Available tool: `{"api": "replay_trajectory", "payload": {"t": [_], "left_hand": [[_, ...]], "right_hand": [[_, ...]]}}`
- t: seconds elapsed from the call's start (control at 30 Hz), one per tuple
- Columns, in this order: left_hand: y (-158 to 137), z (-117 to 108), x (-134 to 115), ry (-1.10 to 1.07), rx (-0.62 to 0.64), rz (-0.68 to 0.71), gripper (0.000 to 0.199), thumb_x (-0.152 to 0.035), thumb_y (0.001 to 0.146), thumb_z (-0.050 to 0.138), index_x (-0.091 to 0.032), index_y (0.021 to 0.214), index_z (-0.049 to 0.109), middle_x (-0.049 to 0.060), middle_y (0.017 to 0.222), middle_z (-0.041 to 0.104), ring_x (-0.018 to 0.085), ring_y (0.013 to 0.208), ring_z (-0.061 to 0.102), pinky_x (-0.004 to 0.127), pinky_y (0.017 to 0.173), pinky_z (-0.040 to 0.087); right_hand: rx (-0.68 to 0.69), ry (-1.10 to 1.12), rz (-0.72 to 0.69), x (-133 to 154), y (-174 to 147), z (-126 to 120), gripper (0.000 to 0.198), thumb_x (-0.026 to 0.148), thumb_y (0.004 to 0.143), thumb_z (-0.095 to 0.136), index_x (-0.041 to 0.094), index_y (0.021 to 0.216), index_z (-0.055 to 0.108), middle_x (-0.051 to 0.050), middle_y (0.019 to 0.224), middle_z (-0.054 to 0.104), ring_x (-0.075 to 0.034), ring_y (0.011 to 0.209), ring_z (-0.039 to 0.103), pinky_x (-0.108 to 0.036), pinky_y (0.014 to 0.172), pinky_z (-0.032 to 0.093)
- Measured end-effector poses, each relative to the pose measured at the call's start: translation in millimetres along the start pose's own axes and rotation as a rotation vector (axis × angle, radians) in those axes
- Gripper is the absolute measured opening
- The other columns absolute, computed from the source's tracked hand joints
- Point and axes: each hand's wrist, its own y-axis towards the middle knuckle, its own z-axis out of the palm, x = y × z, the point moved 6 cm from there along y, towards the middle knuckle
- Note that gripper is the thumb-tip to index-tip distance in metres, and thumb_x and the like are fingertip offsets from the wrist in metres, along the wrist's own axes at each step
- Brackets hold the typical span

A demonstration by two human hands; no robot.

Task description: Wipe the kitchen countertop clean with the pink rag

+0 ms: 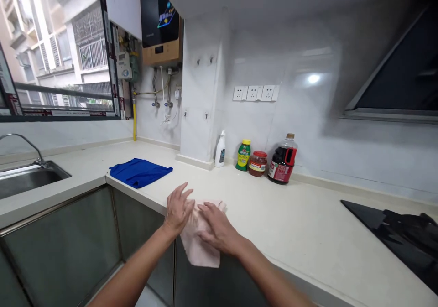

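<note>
A pale pink cloth (201,245) lies partly on the front of the cream countertop (239,190), its lower part hanging down past the edge. My left hand (178,209) is at the cloth's left side, fingers stretched and a little apart. On the right part of the cloth rests my right hand (219,228), palm down with the fingers extended. Between the two hands the cloth looks slightly rumpled, and a small fold sticks up at its far right corner. Whether the left fingertips touch the cloth is hard to make out.
A blue cloth (140,172) lies on the counter to the left, near the sink (34,177). Along the wall stand a white bottle (221,151), a green bottle (243,155), a red-lidded jar (258,163) and a large dark bottle (282,161). A black stove (400,234) is at right.
</note>
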Motion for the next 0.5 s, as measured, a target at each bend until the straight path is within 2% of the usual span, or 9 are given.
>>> {"api": "replay_trajectory", "payload": {"t": [0.1, 0.17, 0.23, 0.33, 0.4, 0.5], "left_hand": [[-23.3, 21.5, -14.7, 0.277, 0.313, 0.285, 0.075, -0.068, 0.084, 0.065, -0.031, 0.148, 0.051, 0.013, 0.163, 0.039, 0.039, 0.15, 0.032, 0.06, 0.12, 0.025], [-30.7, 36.1, -13.1, 0.407, 0.466, 0.336, 0.1, -0.068, 0.067, 0.081, -0.033, 0.153, 0.044, 0.015, 0.164, 0.038, 0.045, 0.148, 0.032, 0.066, 0.118, 0.023], [-28.1, 45.1, -10.2, 0.494, 0.51, 0.282, 0.115, -0.062, 0.056, 0.09, -0.035, 0.155, 0.039, 0.016, 0.164, 0.035, 0.05, 0.147, 0.032, 0.07, 0.115, 0.023], [-22.3, 59.0, -19.8, 0.548, 0.539, 0.199, 0.122, -0.061, 0.048, 0.092, -0.034, 0.155, 0.04, 0.019, 0.16, 0.041, 0.055, 0.142, 0.035, 0.075, 0.111, 0.023], [-24.9, 73.0, -40.7, 0.552, 0.542, 0.221, 0.118, -0.064, 0.047, 0.091, -0.031, 0.151, 0.045, 0.019, 0.152, 0.05, 0.054, 0.137, 0.041, 0.074, 0.111, 0.022], [-40.2, 102.5, -85.9, 0.518, 0.496, 0.341, 0.107, -0.071, 0.051, 0.086, -0.03, 0.144, 0.052, 0.018, 0.142, 0.058, 0.049, 0.128, 0.049, 0.071, 0.109, 0.026]], "right_hand": [[-0.077, -0.055, 0.075, -57.6, -50.2, -24.2, 0.045, 0.032, 0.094, 0.057, 0.026, 0.138, 0.054, -0.014, 0.15, 0.048, -0.029, 0.135, 0.046, -0.05, 0.106, 0.043], [-0.036, -0.162, 0.162, -103.1, -96.5, -40.5, 0.034, 0.037, 0.097, 0.052, 0.028, 0.128, 0.063, -0.013, 0.145, 0.053, -0.03, 0.13, 0.053, -0.053, 0.104, 0.044], [0.016, -0.243, 0.285, -150.0, -150.8, -56.2, 0.036, 0.048, 0.099, 0.045, 0.032, 0.122, 0.068, -0.011, 0.142, 0.058, -0.031, 0.129, 0.055, -0.055, 0.1, 0.047], [0.042, -0.287, 0.485, -207.5, -227.0, -70.4, 0.048, 0.06, 0.099, 0.035, 0.038, 0.126, 0.068, -0.008, 0.137, 0.063, -0.032, 0.127, 0.058, -0.054, 0.093, 0.051], [0.028, -0.293, 0.49, -225.6, -257.1, -69.1, 0.051, 0.06, 0.097, 0.034, 0.039, 0.131, 0.065, -0.007, 0.14, 0.062, -0.032, 0.13, 0.056, -0.052, 0.093, 0.051], [0.001, -0.325, 0.434, -234.7, -273.2, -58.2, 0.05, 0.06, 0.092, 0.039, 0.039, 0.127, 0.069, -0.008, 0.14, 0.062, -0.035, 0.132, 0.054, -0.054, 0.096, 0.048]]}}
